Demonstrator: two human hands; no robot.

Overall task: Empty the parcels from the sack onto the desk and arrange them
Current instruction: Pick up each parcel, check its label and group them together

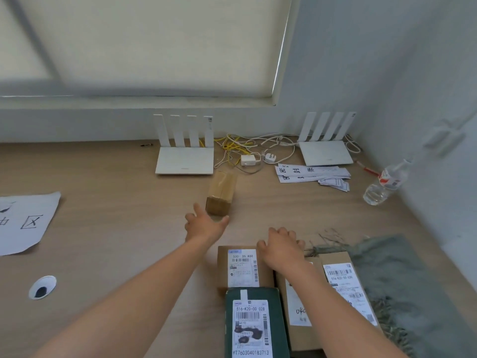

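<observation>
The left hand (pixel 206 226), fingers spread wide and holding nothing, reaches just short of a small taped box (pixel 221 192) mid-desk (pixel 116 228), while the right hand (pixel 281 248) curls its fingers over the far edge of the brown boxes (pixel 223 267) beside a green parcel (pixel 229 319) and the sack (pixel 402 275) by the near right edge

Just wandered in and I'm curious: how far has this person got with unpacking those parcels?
Nearly done, it seems. The sack lies flat on the desk, and brown boxes and a dark green parcel sit packed together near the front. In hand: the right hand rests on those boxes; the left hand is open beside a small taped box standing apart. Left: probably lining that one up.
</observation>
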